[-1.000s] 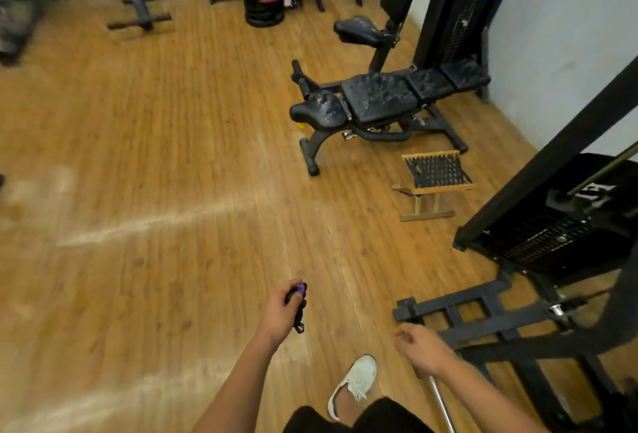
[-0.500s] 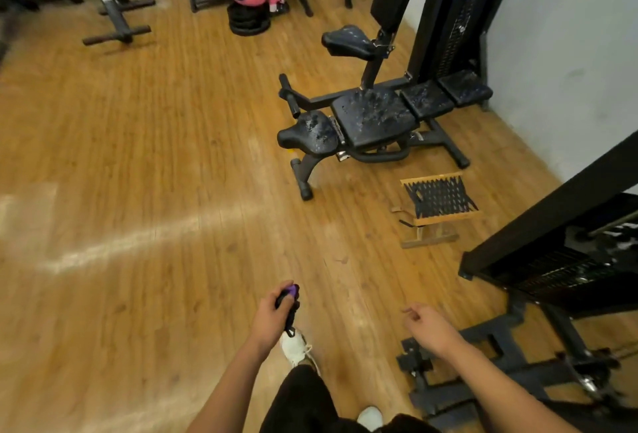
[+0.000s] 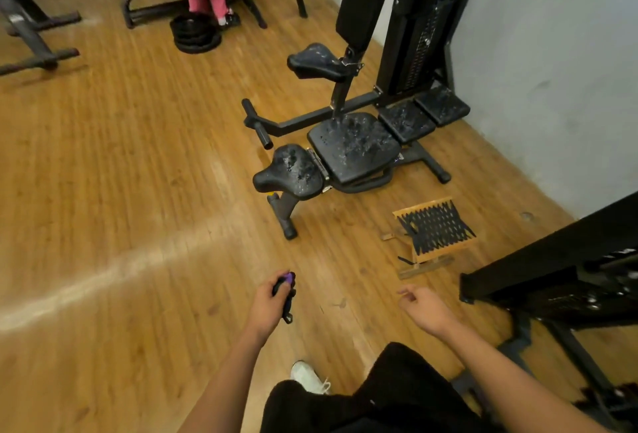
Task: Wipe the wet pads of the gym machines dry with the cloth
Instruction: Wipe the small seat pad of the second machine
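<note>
Gripping a black-and-purple device (image 3: 287, 285), left hand (image 3: 266, 303) hovers before wet pads (image 3: 352, 148).

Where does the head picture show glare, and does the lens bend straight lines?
Head view: a pale glare streak crosses the wooden floor; head view: the wide lens curves its boards toward the edges; head view: wet spots glint on the seat pad.
</note>
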`<control>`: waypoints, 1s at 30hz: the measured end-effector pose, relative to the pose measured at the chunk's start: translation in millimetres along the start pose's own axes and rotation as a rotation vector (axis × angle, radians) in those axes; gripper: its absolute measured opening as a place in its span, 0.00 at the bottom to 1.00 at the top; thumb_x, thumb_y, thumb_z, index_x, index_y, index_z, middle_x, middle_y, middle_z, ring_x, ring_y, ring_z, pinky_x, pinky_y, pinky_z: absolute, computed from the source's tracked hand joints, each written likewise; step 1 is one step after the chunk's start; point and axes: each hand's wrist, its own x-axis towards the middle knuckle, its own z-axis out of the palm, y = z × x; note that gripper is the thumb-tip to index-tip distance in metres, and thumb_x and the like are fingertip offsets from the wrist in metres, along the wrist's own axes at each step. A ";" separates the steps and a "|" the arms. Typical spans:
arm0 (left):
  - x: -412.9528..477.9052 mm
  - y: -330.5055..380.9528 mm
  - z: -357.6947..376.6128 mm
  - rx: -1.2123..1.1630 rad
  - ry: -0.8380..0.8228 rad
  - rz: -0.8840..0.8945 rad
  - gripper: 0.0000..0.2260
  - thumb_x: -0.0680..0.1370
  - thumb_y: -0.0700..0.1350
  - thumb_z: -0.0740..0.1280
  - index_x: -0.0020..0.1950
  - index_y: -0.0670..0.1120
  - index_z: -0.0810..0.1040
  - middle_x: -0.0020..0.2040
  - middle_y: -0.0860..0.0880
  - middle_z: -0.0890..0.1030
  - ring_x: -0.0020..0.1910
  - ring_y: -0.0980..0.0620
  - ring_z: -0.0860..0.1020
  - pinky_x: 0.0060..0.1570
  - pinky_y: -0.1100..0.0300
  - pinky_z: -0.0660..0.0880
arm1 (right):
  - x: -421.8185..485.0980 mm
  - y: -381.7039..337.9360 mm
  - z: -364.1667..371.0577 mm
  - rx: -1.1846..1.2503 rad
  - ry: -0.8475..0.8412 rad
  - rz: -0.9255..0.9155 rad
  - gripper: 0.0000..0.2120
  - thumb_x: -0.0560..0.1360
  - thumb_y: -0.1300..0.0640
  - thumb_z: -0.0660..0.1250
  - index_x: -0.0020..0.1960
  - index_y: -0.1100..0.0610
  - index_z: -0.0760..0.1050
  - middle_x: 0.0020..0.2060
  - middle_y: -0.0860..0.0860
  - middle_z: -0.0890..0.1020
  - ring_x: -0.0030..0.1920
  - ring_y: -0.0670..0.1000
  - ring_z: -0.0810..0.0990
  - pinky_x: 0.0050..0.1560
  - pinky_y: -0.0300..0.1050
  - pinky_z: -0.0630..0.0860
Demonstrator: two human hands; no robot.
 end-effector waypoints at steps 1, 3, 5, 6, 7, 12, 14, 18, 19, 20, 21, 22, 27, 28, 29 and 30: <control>13.1 6.0 -1.4 -0.002 -0.010 0.001 0.13 0.83 0.44 0.61 0.68 0.48 0.74 0.50 0.46 0.83 0.45 0.54 0.81 0.43 0.64 0.75 | 9.9 -7.7 -4.9 0.003 0.009 -0.004 0.14 0.80 0.56 0.59 0.63 0.52 0.74 0.52 0.49 0.78 0.53 0.47 0.77 0.50 0.39 0.70; 41.0 17.9 -2.8 -0.018 -0.024 -0.006 0.13 0.83 0.43 0.61 0.68 0.49 0.74 0.50 0.46 0.83 0.46 0.54 0.81 0.40 0.67 0.75 | 31.3 -20.8 -16.7 0.020 0.019 -0.007 0.14 0.80 0.57 0.59 0.63 0.53 0.75 0.52 0.50 0.79 0.53 0.48 0.77 0.51 0.40 0.72; 69.5 26.7 -1.4 -0.028 -0.018 -0.026 0.13 0.83 0.43 0.61 0.68 0.47 0.74 0.50 0.46 0.83 0.49 0.52 0.82 0.40 0.67 0.75 | 54.6 -30.1 -28.6 0.028 0.014 0.006 0.14 0.79 0.58 0.60 0.63 0.54 0.75 0.51 0.50 0.80 0.51 0.48 0.77 0.50 0.39 0.71; 81.9 29.6 1.1 -0.029 -0.020 -0.043 0.14 0.83 0.42 0.61 0.68 0.47 0.74 0.49 0.46 0.83 0.49 0.51 0.82 0.41 0.66 0.75 | 66.2 -32.7 -33.5 0.020 0.001 0.007 0.14 0.79 0.58 0.60 0.63 0.54 0.75 0.50 0.50 0.80 0.50 0.48 0.77 0.49 0.39 0.71; 94.6 32.2 5.0 -0.034 -0.024 -0.053 0.14 0.83 0.42 0.61 0.69 0.46 0.74 0.50 0.46 0.83 0.50 0.51 0.82 0.42 0.66 0.75 | 78.5 -35.0 -39.0 0.014 -0.010 0.003 0.14 0.79 0.58 0.61 0.63 0.54 0.75 0.50 0.50 0.80 0.48 0.47 0.78 0.48 0.39 0.72; 166.9 63.0 28.5 -0.089 -0.004 -0.076 0.12 0.83 0.41 0.61 0.66 0.47 0.75 0.49 0.45 0.82 0.48 0.49 0.82 0.44 0.60 0.77 | 156.9 -47.3 -79.6 -0.027 -0.045 -0.031 0.15 0.78 0.57 0.60 0.63 0.52 0.76 0.52 0.51 0.83 0.48 0.48 0.80 0.50 0.41 0.76; 193.1 78.6 39.3 -0.095 0.017 -0.086 0.11 0.83 0.41 0.61 0.65 0.48 0.75 0.49 0.43 0.83 0.49 0.48 0.81 0.46 0.57 0.78 | 190.1 -54.7 -103.5 -0.075 -0.072 -0.038 0.15 0.78 0.56 0.59 0.64 0.50 0.76 0.54 0.50 0.82 0.50 0.47 0.80 0.51 0.42 0.76; 254.8 109.9 58.9 -0.079 0.053 -0.074 0.09 0.83 0.43 0.61 0.62 0.53 0.76 0.49 0.45 0.83 0.51 0.47 0.81 0.53 0.49 0.78 | 259.6 -76.2 -156.2 -0.111 -0.099 -0.072 0.15 0.79 0.54 0.59 0.64 0.50 0.75 0.56 0.48 0.81 0.53 0.47 0.79 0.54 0.42 0.75; 270.2 117.4 63.1 -0.091 0.064 -0.071 0.10 0.83 0.43 0.61 0.63 0.52 0.75 0.49 0.46 0.83 0.51 0.49 0.81 0.53 0.51 0.78 | 277.0 -81.1 -169.3 -0.123 -0.094 -0.082 0.15 0.79 0.55 0.59 0.64 0.50 0.76 0.56 0.49 0.81 0.53 0.48 0.80 0.54 0.42 0.75; 282.4 124.0 67.4 -0.100 0.073 -0.077 0.11 0.83 0.43 0.61 0.64 0.52 0.75 0.50 0.46 0.83 0.50 0.51 0.81 0.52 0.53 0.78 | 291.6 -86.2 -182.2 -0.135 -0.089 -0.087 0.14 0.79 0.55 0.60 0.63 0.50 0.76 0.56 0.49 0.81 0.53 0.49 0.80 0.54 0.43 0.75; 291.9 131.0 71.5 -0.111 0.077 -0.080 0.11 0.83 0.43 0.61 0.64 0.52 0.75 0.50 0.46 0.83 0.47 0.54 0.81 0.49 0.56 0.78 | 303.5 -90.8 -193.0 -0.143 -0.091 -0.089 0.14 0.79 0.56 0.60 0.62 0.50 0.77 0.55 0.49 0.81 0.54 0.49 0.80 0.55 0.43 0.75; 300.3 137.0 75.3 -0.112 0.079 -0.077 0.11 0.83 0.43 0.61 0.64 0.52 0.75 0.49 0.45 0.83 0.44 0.56 0.80 0.45 0.58 0.77 | 314.4 -94.1 -201.3 -0.142 -0.099 -0.092 0.13 0.79 0.56 0.60 0.62 0.50 0.77 0.55 0.50 0.82 0.54 0.49 0.80 0.55 0.42 0.74; 355.0 155.1 78.3 -0.099 0.074 -0.058 0.11 0.83 0.45 0.62 0.64 0.54 0.77 0.48 0.47 0.83 0.44 0.55 0.81 0.46 0.57 0.76 | 370.8 -119.2 -229.4 -0.135 -0.149 -0.104 0.13 0.79 0.56 0.61 0.62 0.50 0.77 0.55 0.48 0.81 0.55 0.48 0.79 0.59 0.42 0.74; 366.4 157.0 77.1 -0.094 0.077 -0.068 0.10 0.83 0.46 0.62 0.63 0.55 0.77 0.48 0.47 0.83 0.42 0.55 0.80 0.45 0.57 0.76 | 381.8 -125.0 -232.8 -0.137 -0.155 -0.106 0.13 0.79 0.57 0.61 0.61 0.50 0.77 0.55 0.48 0.82 0.55 0.48 0.79 0.59 0.42 0.74; 377.0 159.6 76.0 -0.097 0.082 -0.078 0.10 0.83 0.46 0.62 0.63 0.54 0.77 0.47 0.47 0.83 0.40 0.56 0.79 0.44 0.57 0.76 | 391.3 -131.0 -235.9 -0.143 -0.159 -0.101 0.13 0.79 0.57 0.61 0.61 0.51 0.77 0.54 0.49 0.82 0.54 0.48 0.79 0.59 0.41 0.74; 387.9 162.2 74.8 -0.097 0.087 -0.083 0.10 0.83 0.46 0.62 0.64 0.53 0.77 0.46 0.47 0.83 0.40 0.57 0.79 0.43 0.57 0.76 | 401.9 -137.3 -237.7 -0.150 -0.162 -0.097 0.13 0.79 0.57 0.61 0.61 0.51 0.77 0.52 0.49 0.82 0.52 0.48 0.80 0.57 0.40 0.74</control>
